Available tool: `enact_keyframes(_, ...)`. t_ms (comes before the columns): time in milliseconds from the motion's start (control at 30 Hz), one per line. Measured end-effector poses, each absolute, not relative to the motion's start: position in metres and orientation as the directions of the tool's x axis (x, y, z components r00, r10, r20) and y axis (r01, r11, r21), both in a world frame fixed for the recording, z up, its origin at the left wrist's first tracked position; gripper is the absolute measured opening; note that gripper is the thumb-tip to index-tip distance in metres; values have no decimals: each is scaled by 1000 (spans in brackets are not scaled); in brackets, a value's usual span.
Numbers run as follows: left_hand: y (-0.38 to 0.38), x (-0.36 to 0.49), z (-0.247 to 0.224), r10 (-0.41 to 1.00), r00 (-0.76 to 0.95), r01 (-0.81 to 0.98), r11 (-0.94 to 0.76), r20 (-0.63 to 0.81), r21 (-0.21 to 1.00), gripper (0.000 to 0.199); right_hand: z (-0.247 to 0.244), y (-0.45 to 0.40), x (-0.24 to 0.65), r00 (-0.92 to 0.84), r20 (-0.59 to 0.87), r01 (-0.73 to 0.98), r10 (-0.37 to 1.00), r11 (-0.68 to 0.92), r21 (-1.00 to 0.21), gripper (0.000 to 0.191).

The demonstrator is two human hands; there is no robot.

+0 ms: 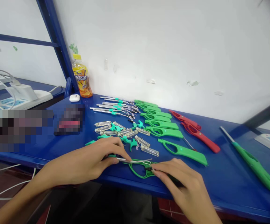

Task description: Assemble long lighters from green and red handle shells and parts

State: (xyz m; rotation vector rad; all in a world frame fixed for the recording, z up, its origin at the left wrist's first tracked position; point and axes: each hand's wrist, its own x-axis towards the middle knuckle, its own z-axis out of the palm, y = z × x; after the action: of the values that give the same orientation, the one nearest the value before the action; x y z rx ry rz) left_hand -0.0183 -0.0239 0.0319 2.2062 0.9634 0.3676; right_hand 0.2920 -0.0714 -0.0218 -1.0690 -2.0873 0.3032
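Near the front edge of the blue table, my left hand (92,160) pinches a thin metal rod assembly (120,159) with white wires. Its tip end lies over a green handle shell (137,172) that has an oval loop. My right hand (181,177) pinches a small black piece (149,169) at the end of the wires, over the right part of that shell; the rest of the shell is hidden under this hand. Behind my hands lie several clear tubes (150,151) and small teal pieces (133,143).
Rod assemblies (111,110) and green shells (186,152) lie in rows behind. Red shells (201,137) and a long green lighter (253,161) are to the right. A drink bottle (82,77), a white case (74,98) and a power strip (38,96) stand at the left.
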Motion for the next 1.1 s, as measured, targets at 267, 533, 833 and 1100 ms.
enact_keyframes(267, -18, -19, 31, 726, 687, 473, -442, -5, 762, 40, -22, -71, 292, -374, 529, 596, 762, 634, -493, 17)
enact_keyframes(533, -17, -18, 33, 730, 683, 482, -431, -18, 763, 40, -23, -72, 293, -382, 529, 595, 758, 640, -487, 16)
enact_keyframes(833, -17, -18, 31, 742, 670, 499, -438, -13, 748, 37, -23, -69, 291, -379, 534, 573, 756, 645, -506, 20)
enact_keyframes(1100, -23, -16, 30, 751, 660, 509, -439, -9, 740, 32, -24, -70, 292, -376, 569, 557, 732, 669, -493, 25)
